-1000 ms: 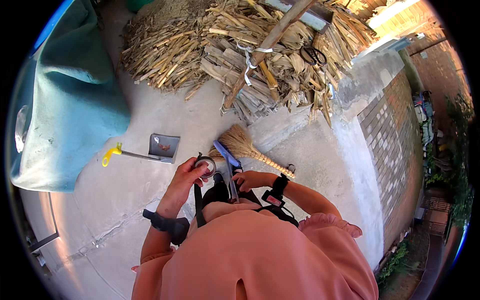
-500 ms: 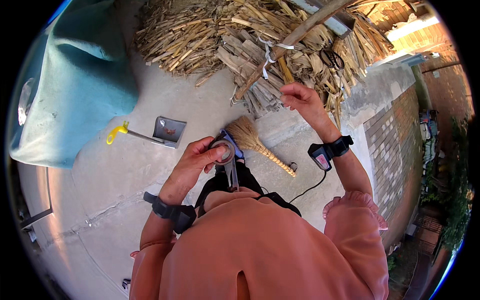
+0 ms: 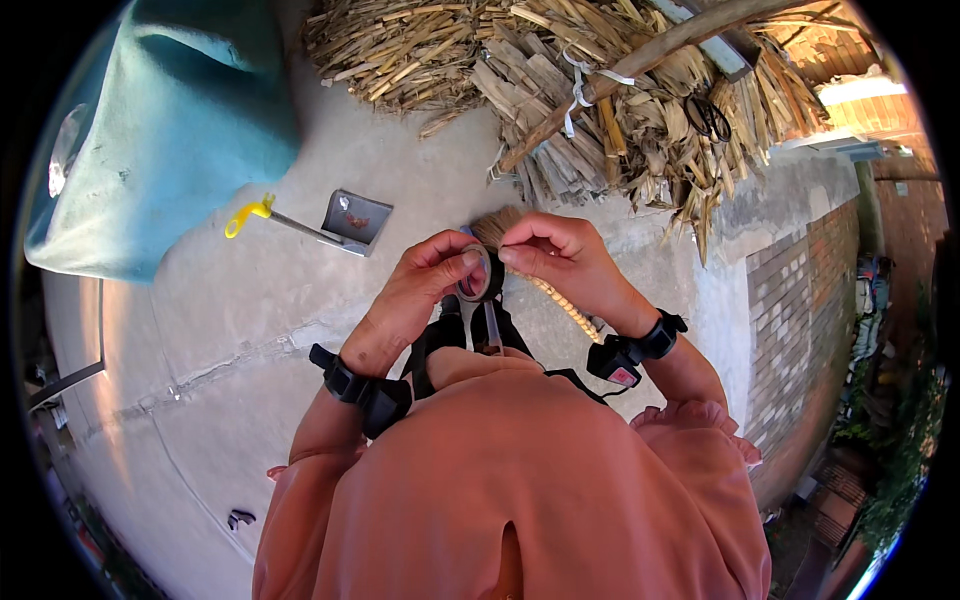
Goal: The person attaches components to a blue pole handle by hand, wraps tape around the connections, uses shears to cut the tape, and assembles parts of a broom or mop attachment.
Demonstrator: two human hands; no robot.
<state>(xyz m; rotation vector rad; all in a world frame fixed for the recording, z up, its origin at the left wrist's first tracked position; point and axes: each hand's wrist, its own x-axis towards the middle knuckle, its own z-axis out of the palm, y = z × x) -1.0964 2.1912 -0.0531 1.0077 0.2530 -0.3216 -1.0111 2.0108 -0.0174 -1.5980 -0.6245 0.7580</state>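
Observation:
A roll of tape (image 3: 475,272) sits upright in my left hand (image 3: 430,278), held between thumb and fingers. From the roll's underside a clear strip (image 3: 493,325) hangs down toward my lap. My right hand (image 3: 575,262) is beside the roll, thumb and fingers pinched at its right edge; whatever is between those fingertips is too small to make out. Beyond both hands lies a straw broom (image 3: 494,224), its head partly covered by my right hand and its beaded-looking handle running toward my right wrist.
A grey dustpan (image 3: 358,220) with a yellow-ended handle lies to the left. Behind it hangs a teal cover (image 3: 200,150). Dry stalks (image 3: 410,60) are heaped at the far side, with a wooden pole (image 3: 640,65), a white tie (image 3: 577,92) and black scissors (image 3: 707,118) on them.
My right hand has come down and left, from above the stalks to the tape roll. The roll in my left hand has shifted slightly right and up. The whole view has tilted a little.

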